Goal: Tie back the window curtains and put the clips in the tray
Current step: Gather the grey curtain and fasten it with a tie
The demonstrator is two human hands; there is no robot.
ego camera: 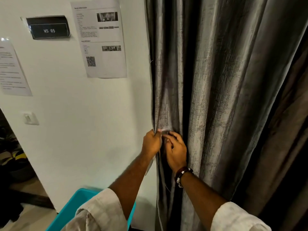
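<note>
Room: white wall [83,122] on the left side, with a heavy grey curtain [225,97] hanging on the right side from the top of the view down to the bottom.
Wall items: black sign [49,28] with the text "WS 05", a printed sheet [101,40] with small photos and a QR code just beside the curtain edge, a second sheet [12,70] at the far left, and a light switch [29,118] lower down.
Curtain: it falls in deep vertical folds; its left edge lies against the wall, and the fabric is gathered at the place where both hands meet.
Left hand [151,143]: clenched around the left edge of the curtain, fingers curled on the fabric, knuckles toward the wall.
Right hand [176,150]: just beside the left hand and touching the same gathered fold; the fingers are bent at the fabric, but I cannot tell if they pinch it or something small, because this spot is blurred.
Clip: I cannot make out any clip between the hands.
Wrist: dark bracelet [182,176] on the right wrist; light sleeves are rolled on both forearms.
Tray: turquoise tray [71,209] is low at the bottom left, near the wall, partly hidden behind the left sleeve; what it holds cannot be seen.
</note>
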